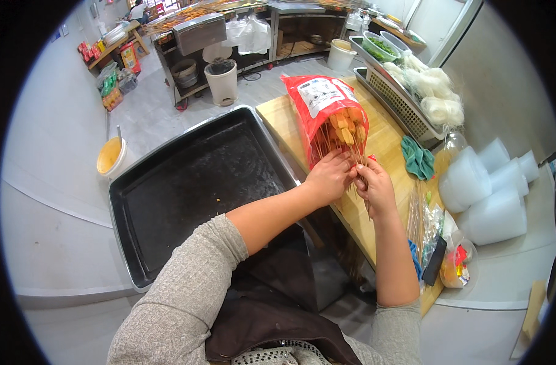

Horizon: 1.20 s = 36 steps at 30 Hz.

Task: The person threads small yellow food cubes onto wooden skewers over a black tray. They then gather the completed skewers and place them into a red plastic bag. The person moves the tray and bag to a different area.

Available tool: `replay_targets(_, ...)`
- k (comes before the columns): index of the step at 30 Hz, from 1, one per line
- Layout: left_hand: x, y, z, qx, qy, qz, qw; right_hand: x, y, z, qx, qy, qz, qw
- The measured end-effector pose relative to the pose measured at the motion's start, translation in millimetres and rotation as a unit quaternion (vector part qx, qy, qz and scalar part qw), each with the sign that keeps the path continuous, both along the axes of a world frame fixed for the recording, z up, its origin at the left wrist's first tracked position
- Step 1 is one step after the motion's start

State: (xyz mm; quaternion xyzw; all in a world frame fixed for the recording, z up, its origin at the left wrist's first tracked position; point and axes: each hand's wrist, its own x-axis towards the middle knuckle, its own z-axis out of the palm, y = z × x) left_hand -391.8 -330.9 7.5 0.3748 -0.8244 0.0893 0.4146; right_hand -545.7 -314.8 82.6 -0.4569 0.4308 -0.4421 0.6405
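Note:
A red plastic bag (296, 86) with a white printed label lies on the wooden table, its mouth facing me. Inside it, several skewers of orange-brown food (344, 127) point their thin sticks toward me. My right hand (374, 185) grips a bundle of these sticks (364, 182) near their lower ends, thumb on top. Close beside it, my left hand (330, 175) reaches across to the bag's mouth, with its fingers laid over the sticks. Whether those fingers close around any stick is hidden.
A large black tray (205, 182) with a few crumbs stands left of the wooden table (387, 123). At right are a green cloth (417, 157), stacked plastic tubs (492, 200) and a crate (396, 100) bearing white noodle bundles (437, 91). A bucket (111, 157) stands far left.

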Motion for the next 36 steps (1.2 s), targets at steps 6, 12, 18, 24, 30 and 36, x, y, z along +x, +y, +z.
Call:
replay_targets(6, 2.2, -1.2, -3.6, 0.028, -0.013, -0.001, 1.0, 20.8, -25.6, 2.0, 0.021, 0.044, -0.011, 0.999)
replay_targets(12, 1.8, 1.8, 4.8, 0.002, 0.031, -0.018, 0.999, 14.0, -48.8, 28.2, 0.071, 0.053, 0.036, 0.995)
replay_targets(18, 7.2, 10.4, 28.8, 0.026, -0.032, -0.006, 0.999, 46.6, -79.1, 30.7, 0.087, 0.055, 0.018, 0.995)
replay_targets(24, 44.6, 67.9, 58.5, 0.018, 0.016, -0.119, 0.993, 40.9, -70.3, 23.2, 0.081, 0.091, 0.034, 0.992)
replay_targets(30, 79.5, 84.9, 74.2, 0.241, 0.131, 0.144, 0.951, 33.8, -59.3, 24.9, 0.118, 0.08, 0.038, 0.989)
replay_targets(36, 73.2, 38.5, 89.8, 0.32, 0.095, 0.236, 0.913, 30.3, -64.4, 38.7, 0.099, 0.132, 0.046, 0.985)
